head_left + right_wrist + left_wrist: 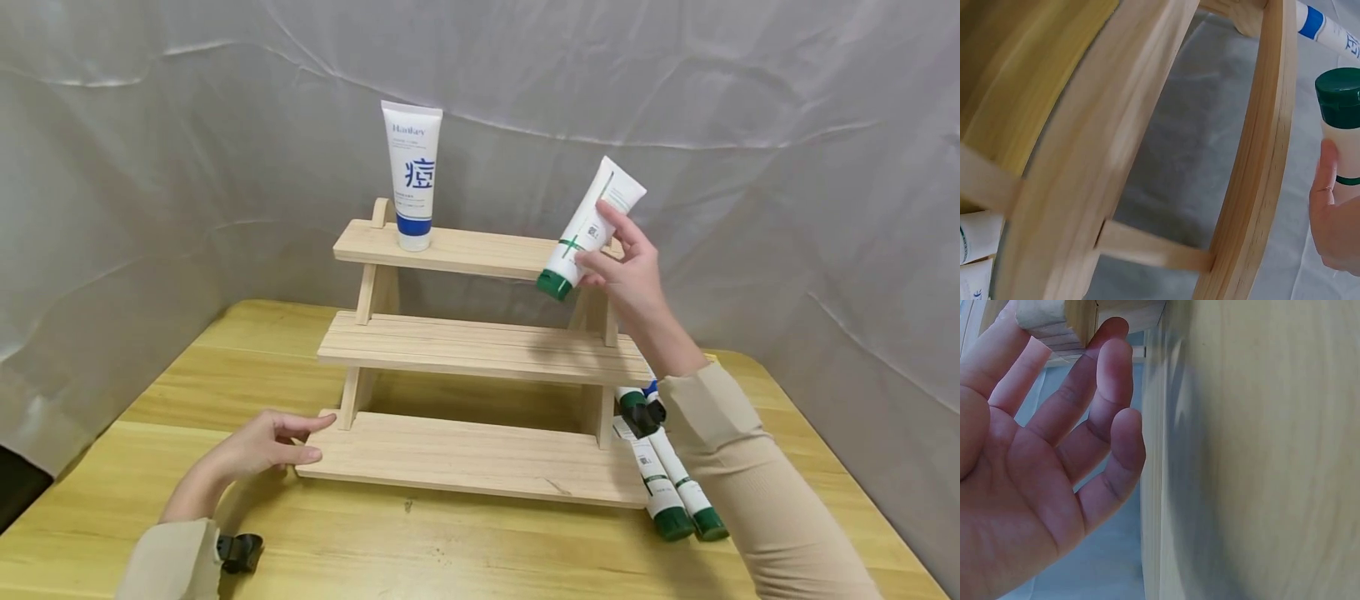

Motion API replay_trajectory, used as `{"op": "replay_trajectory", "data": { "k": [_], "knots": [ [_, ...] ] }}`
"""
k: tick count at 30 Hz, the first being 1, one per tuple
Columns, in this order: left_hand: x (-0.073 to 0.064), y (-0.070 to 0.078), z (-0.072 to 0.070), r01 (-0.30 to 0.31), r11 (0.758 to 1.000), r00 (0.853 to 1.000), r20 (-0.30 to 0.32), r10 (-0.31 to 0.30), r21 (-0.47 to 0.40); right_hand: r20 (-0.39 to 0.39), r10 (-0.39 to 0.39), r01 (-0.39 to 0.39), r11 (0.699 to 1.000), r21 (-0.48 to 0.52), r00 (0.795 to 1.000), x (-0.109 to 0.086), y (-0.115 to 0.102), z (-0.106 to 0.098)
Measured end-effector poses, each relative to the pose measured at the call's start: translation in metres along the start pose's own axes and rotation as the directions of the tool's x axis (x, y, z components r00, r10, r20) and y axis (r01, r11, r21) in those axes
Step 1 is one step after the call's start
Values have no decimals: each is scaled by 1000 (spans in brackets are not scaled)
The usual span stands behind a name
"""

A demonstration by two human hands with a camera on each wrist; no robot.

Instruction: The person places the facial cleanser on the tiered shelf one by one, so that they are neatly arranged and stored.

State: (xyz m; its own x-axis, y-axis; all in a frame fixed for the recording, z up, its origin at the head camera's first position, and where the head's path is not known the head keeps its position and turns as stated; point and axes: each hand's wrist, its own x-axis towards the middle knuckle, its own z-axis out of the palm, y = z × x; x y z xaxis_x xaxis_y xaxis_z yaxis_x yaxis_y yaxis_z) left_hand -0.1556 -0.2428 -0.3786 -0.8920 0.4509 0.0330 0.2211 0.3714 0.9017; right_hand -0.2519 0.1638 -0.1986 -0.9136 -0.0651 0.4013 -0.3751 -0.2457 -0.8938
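Note:
A three-tier wooden display stand [480,354] stands on the table. At the left end of its bottom shelf, my left hand [258,446] holds the board's corner between thumb and fingers; the left wrist view shows the other fingers [1113,375] loosely bent near it. My right hand [626,262] pinches a white squeeze tube with a green cap [588,225], tilted cap-down just in front of the top shelf's right end. In the right wrist view its green cap [1340,100] points up. A white and blue tube [414,175] stands upright on its cap on the top shelf's left part.
Several more tubes lie on the table right of the stand, among them two green-capped tubes [663,487], partly hidden by the right forearm. A grey cloth [262,150] hangs behind the table [187,400].

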Motion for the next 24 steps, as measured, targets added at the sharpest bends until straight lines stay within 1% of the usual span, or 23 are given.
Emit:
{"op": "replay_trajectory", "data": {
  "k": [4,10,16,20,24],
  "knots": [
    [0,-1,0,7,1000,1000,0,-7,2,-22,-16,16,1000,15,1000,9,5,12],
    [-1,0,0,11,1000,1000,-3,-11,4,-63,-81,75,993,-92,995,23,11,28],
    [-1,1,0,3,1000,1000,-6,-3,10,-79,-122,108,981,-164,989,32,15,43],
    [0,0,0,7,1000,1000,-6,-6,15,-70,-179,161,965,-208,981,38,20,50],
    [1,0,0,6,1000,1000,-8,-6,13,-18,-267,255,936,-244,963,43,25,56]
  ]
}}
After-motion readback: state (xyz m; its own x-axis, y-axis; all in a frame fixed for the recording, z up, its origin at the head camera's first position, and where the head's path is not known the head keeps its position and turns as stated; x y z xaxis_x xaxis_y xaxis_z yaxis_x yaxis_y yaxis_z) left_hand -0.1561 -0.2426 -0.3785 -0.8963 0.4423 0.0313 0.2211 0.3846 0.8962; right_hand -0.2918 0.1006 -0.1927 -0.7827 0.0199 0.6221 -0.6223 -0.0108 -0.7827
